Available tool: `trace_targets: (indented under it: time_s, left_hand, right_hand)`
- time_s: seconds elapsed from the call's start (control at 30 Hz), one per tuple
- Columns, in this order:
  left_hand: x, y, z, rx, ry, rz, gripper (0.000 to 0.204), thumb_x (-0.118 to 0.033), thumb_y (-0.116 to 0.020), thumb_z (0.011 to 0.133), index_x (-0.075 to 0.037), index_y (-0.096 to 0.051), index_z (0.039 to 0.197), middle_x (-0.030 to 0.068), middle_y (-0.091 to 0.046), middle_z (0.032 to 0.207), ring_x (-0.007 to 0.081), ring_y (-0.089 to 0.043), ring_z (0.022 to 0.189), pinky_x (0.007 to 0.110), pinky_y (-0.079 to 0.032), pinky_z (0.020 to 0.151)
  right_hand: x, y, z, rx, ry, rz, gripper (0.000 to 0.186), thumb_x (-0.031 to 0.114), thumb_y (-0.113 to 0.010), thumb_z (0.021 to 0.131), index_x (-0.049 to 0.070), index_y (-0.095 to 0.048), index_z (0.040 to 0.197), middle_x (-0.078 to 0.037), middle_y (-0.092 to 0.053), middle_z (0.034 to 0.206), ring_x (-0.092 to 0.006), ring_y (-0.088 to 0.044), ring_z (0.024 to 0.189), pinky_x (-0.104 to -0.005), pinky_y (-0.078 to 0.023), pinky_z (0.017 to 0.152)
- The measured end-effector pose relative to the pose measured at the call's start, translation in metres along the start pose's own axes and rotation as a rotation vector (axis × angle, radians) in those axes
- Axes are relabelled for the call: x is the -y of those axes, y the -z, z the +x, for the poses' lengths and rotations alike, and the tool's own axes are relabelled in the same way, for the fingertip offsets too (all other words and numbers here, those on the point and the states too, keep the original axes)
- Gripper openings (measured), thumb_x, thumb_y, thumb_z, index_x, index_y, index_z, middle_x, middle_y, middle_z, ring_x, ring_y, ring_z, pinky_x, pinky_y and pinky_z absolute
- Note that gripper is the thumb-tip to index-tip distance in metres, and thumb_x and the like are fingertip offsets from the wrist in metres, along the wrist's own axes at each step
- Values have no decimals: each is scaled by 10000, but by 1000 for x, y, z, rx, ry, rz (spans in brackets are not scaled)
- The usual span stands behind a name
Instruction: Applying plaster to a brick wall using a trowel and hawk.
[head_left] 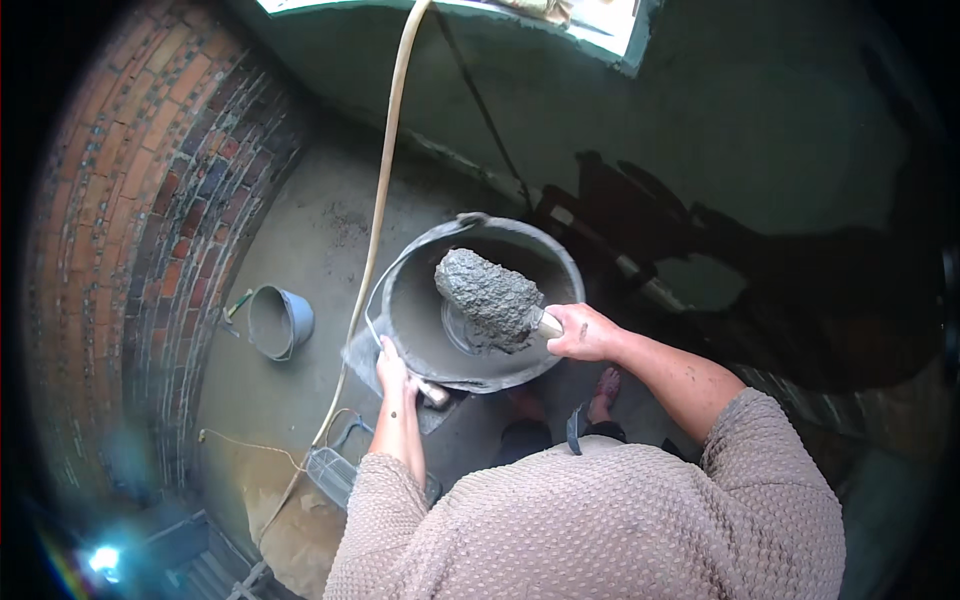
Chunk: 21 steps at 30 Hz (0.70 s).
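Observation:
My right hand [580,330] grips the handle of a trowel [548,322] whose blade carries a large lumpy heap of wet grey mortar [485,295]. The heap is over the wide grey bucket [560,260], which has a smeared inner wall and grey material low inside. My left hand [394,370] is closed on a flat grey plastering tool [356,356] with a pale handle [434,396], right beside the bucket’s lower-left rim and wire handle. The tool is partly hidden by my hand and the bucket.
A smaller bucket [300,320] stands left, by a brick wall [140,200]. A pale hose [380,190] runs down across the concrete floor [300,210]. A grey wire-cage object [332,472] lies lower left. A plastered wall [720,120] with an opening is ahead; dark shadow covers the right.

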<state>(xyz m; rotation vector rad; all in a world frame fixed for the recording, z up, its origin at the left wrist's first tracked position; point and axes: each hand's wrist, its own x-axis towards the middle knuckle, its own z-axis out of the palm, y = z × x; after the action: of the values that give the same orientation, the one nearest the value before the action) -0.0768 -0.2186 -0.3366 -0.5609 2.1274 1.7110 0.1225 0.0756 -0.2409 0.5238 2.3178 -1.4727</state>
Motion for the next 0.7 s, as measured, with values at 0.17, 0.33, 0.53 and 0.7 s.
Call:
trace_targets:
  time_s: [0.17, 0.33, 0.53, 0.7]
  left_hand:
    - [-31, 84, -12, 408, 72, -368, 442, -374, -521, 929, 43, -612, 1045, 151, -627, 996, 192, -579, 895, 276, -462, 788]
    - [-76, 79, -79, 200, -195, -132, 326, -284, -590, 899, 9, -600, 1043, 89, -597, 876, 136, -555, 765, 234, -450, 653]
    - [-131, -28, -234, 706, 25, -394, 340, -364, -643, 867, -42, -592, 966, 55, -557, 827, 143, -523, 717, 268, -435, 679]
    - [-158, -85, -296, 917, 290, -656, 431, -514, -608, 838, -84, -598, 860, 67, -600, 806, 190, -572, 752, 311, -440, 708]
  right_hand:
    - [58, -5, -41, -69, -23, 34, 208, 122, -525, 666, 10, -553, 839, -103, -603, 681, -221, -540, 527, -323, -440, 503]
    - [98, 17, -88, -104, -181, 149, 224, 181, -552, 674, 15, -579, 821, -128, -629, 716, -258, -573, 583, -346, -475, 559]
    - [133, 64, -148, -410, 153, -86, 230, 222, -608, 658, 56, -611, 818, -51, -618, 704, -194, -544, 576, -310, -471, 546]
    - [180, 58, -146, -332, 86, 146, 234, 190, -612, 661, 4, -585, 800, -122, -614, 720, -250, -567, 607, -338, -473, 552]
